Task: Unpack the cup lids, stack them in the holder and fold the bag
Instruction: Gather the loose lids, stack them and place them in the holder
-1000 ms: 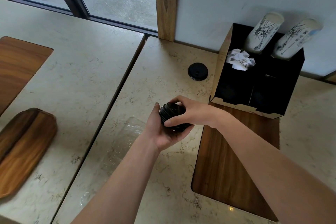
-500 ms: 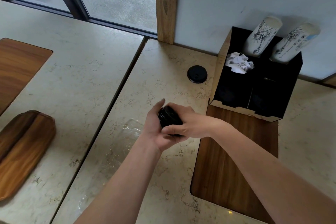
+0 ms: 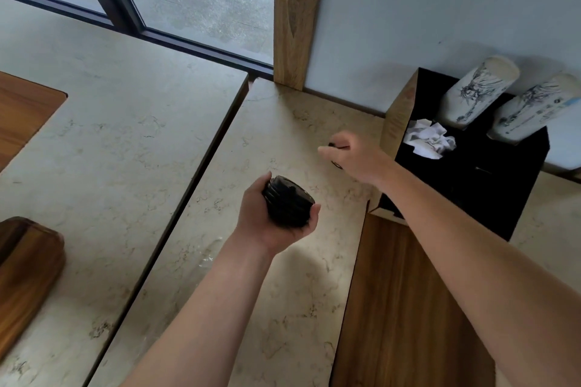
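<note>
Now L hand (image 3: 270, 223) grips lid stack (image 3: 287, 203) over counter (image 3: 283, 122); R hand (image 3: 355, 155) covers single lid (image 3: 337, 164) beside holder (image 3: 396, 116), grip unclear.

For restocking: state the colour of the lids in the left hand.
Black, glossy lids, in the left hand; head view.

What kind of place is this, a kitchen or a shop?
Probably a café or drinks counter, though that's a guess. A black holder on the marble counter holds two stacks of printed paper cups, and the left hand grips a stack of black cup lids.
</note>
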Action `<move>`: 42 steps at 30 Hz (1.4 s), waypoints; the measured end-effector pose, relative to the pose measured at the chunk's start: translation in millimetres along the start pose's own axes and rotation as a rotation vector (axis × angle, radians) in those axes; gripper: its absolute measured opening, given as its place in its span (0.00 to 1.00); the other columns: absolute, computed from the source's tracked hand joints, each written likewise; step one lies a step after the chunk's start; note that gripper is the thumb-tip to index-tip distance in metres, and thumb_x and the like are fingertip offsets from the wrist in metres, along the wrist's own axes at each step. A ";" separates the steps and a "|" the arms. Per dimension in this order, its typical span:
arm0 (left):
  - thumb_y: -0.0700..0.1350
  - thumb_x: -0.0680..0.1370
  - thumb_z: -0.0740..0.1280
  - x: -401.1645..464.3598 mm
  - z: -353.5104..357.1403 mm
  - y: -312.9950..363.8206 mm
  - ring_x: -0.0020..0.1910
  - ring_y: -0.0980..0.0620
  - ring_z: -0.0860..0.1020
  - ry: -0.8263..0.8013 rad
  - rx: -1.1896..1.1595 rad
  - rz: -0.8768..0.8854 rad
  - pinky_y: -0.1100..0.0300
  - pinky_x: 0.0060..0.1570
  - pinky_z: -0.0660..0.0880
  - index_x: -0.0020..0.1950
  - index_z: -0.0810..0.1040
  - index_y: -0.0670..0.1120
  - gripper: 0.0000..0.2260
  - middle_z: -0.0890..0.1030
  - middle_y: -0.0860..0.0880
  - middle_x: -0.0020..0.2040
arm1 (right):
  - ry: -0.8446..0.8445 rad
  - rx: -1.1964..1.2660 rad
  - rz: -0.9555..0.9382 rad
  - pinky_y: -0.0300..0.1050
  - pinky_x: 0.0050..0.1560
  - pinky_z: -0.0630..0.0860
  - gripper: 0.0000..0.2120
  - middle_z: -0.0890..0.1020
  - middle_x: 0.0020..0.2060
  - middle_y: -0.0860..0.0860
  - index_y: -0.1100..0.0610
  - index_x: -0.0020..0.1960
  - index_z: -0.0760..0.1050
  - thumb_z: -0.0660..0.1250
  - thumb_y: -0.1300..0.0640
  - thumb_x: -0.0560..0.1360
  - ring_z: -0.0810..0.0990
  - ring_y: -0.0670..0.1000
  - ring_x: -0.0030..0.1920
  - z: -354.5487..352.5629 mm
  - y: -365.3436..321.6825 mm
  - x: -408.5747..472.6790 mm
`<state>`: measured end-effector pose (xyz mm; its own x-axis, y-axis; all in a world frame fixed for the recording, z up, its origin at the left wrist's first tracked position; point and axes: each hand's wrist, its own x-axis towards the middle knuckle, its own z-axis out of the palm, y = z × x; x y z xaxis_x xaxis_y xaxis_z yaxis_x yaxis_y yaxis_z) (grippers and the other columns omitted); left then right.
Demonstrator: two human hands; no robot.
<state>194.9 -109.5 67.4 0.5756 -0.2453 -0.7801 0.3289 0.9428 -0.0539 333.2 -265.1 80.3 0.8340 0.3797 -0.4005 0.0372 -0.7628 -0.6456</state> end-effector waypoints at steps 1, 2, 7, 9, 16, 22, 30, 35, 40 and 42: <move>0.57 0.76 0.70 5.1 -0.1 3.4 0.65 0.35 0.73 -0.002 -0.001 0.009 0.44 0.41 0.81 0.67 0.76 0.43 0.25 0.72 0.36 0.67 | 0.052 -0.059 0.063 0.45 0.54 0.73 0.31 0.75 0.67 0.53 0.56 0.75 0.68 0.67 0.40 0.79 0.75 0.53 0.61 -5.7 4.4 17.4; 0.56 0.75 0.70 9.8 -0.6 6.1 0.65 0.35 0.73 -0.003 -0.004 0.016 0.42 0.43 0.81 0.63 0.77 0.43 0.23 0.73 0.37 0.66 | 0.064 -0.141 0.129 0.48 0.56 0.73 0.32 0.72 0.70 0.57 0.58 0.76 0.65 0.69 0.42 0.78 0.74 0.56 0.64 -9.4 10.1 33.0; 0.53 0.73 0.74 24.2 -6.4 17.2 0.62 0.34 0.75 0.011 -0.043 0.035 0.38 0.47 0.80 0.52 0.78 0.41 0.18 0.76 0.38 0.60 | -0.120 -0.542 0.240 0.58 0.72 0.66 0.52 0.59 0.79 0.61 0.55 0.83 0.50 0.74 0.38 0.72 0.61 0.64 0.76 8.2 41.7 73.3; 0.54 0.73 0.74 29.4 -8.8 20.9 0.60 0.33 0.76 0.016 -0.040 0.038 0.37 0.47 0.80 0.51 0.79 0.41 0.18 0.77 0.38 0.59 | -0.036 -0.558 0.222 0.58 0.69 0.69 0.48 0.63 0.76 0.62 0.54 0.81 0.54 0.73 0.38 0.72 0.64 0.65 0.73 17.6 50.9 77.2; 0.56 0.74 0.74 24.7 -2.6 18.2 0.57 0.32 0.77 0.098 -0.031 0.012 0.37 0.46 0.80 0.58 0.79 0.42 0.22 0.77 0.37 0.62 | -0.099 0.218 0.131 0.52 0.59 0.79 0.39 0.78 0.63 0.51 0.51 0.73 0.69 0.77 0.37 0.68 0.80 0.54 0.60 17.8 20.1 39.2; 0.58 0.76 0.71 -8.0 4.3 0.9 0.54 0.31 0.82 -0.024 -0.056 -0.063 0.37 0.54 0.80 0.65 0.78 0.41 0.25 0.81 0.34 0.60 | -0.517 0.436 0.055 0.54 0.66 0.77 0.26 0.84 0.59 0.45 0.44 0.67 0.75 0.77 0.43 0.71 0.82 0.49 0.62 13.6 -5.8 -17.9; 0.56 0.76 0.70 -56.5 3.1 -31.4 0.66 0.36 0.77 -0.187 -0.082 -0.138 0.38 0.50 0.82 0.70 0.77 0.42 0.27 0.78 0.37 0.68 | -0.477 0.312 -0.145 0.38 0.58 0.79 0.33 0.82 0.62 0.41 0.46 0.73 0.72 0.78 0.43 0.71 0.81 0.41 0.61 3.1 -24.0 -93.4; 0.55 0.76 0.70 -70.8 -22.7 -55.1 0.69 0.40 0.74 -0.270 -0.027 -0.118 0.40 0.47 0.83 0.74 0.74 0.43 0.29 0.75 0.39 0.69 | -0.410 0.299 -0.195 0.39 0.62 0.75 0.40 0.77 0.66 0.36 0.39 0.75 0.68 0.80 0.41 0.67 0.76 0.38 0.65 5.6 -19.2 -147.0; 0.56 0.77 0.69 -71.8 -61.6 -86.3 0.63 0.32 0.77 -0.442 0.010 -0.231 0.38 0.52 0.81 0.70 0.76 0.40 0.28 0.76 0.32 0.65 | -0.334 0.317 -0.225 0.28 0.61 0.73 0.48 0.73 0.69 0.35 0.41 0.78 0.63 0.84 0.46 0.64 0.72 0.34 0.68 25.0 8.1 -198.9; 0.56 0.77 0.70 -70.9 -73.9 -98.9 0.61 0.33 0.78 -0.453 0.015 -0.250 0.39 0.51 0.81 0.67 0.78 0.39 0.26 0.78 0.33 0.63 | -0.334 0.337 -0.204 0.27 0.59 0.73 0.46 0.74 0.68 0.35 0.40 0.77 0.63 0.83 0.46 0.66 0.74 0.34 0.66 35.8 20.2 -215.1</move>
<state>66.3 -168.7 82.0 0.7437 -0.5386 -0.3960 0.5064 0.8406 -0.1924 134.9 -343.4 130.2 0.6052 0.6915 -0.3944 -0.0443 -0.4654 -0.8840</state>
